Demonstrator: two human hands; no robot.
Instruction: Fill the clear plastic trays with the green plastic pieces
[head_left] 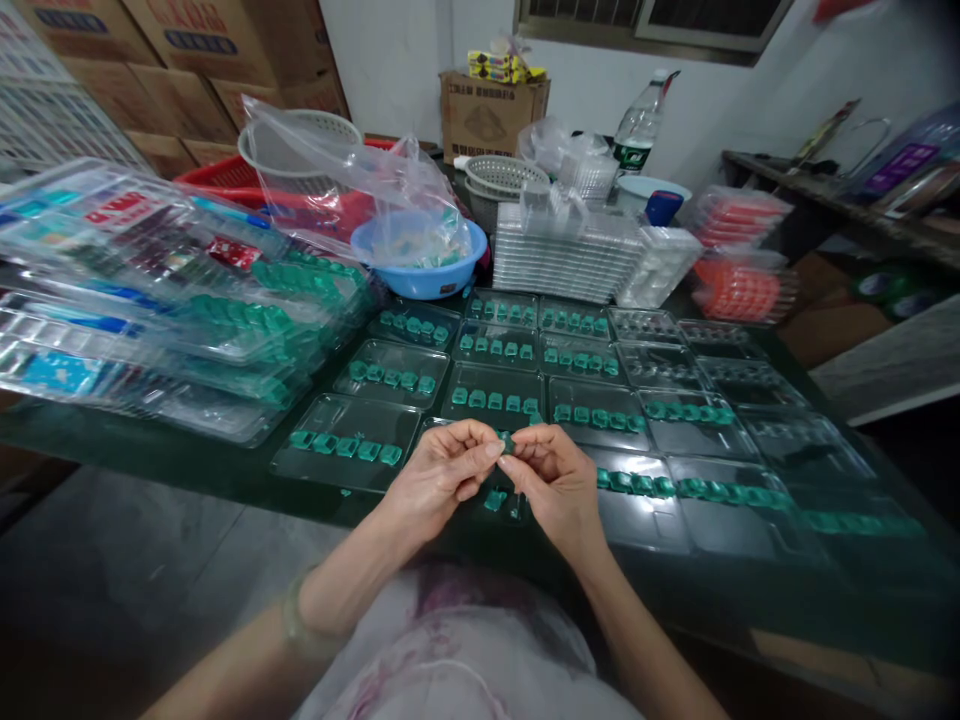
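Note:
My left hand (450, 465) and my right hand (556, 480) meet over the front of the table. Between their pinched fingertips is a small green translucent piece (507, 440), mostly covered by the fingers. Just below them, another green piece (495, 499) lies on the table or a tray; which one I cannot tell. To the left sits a clear plastic tray (300, 468) with a row of green pieces (346, 447). On the right, a further clear tray (646, 530) holds a similar row (636, 484). Part of the tray under my hands is hidden.
Stacked clear packages (150, 290) fill the table's left side. A blue basin (420, 275) with a plastic bag stands behind the trays. Farther back are piled clear trays (566, 255), a water bottle (641, 120), a grey basket (506, 175) and bagged orange items (742, 288). Cardboard boxes (225, 45) stand at back left.

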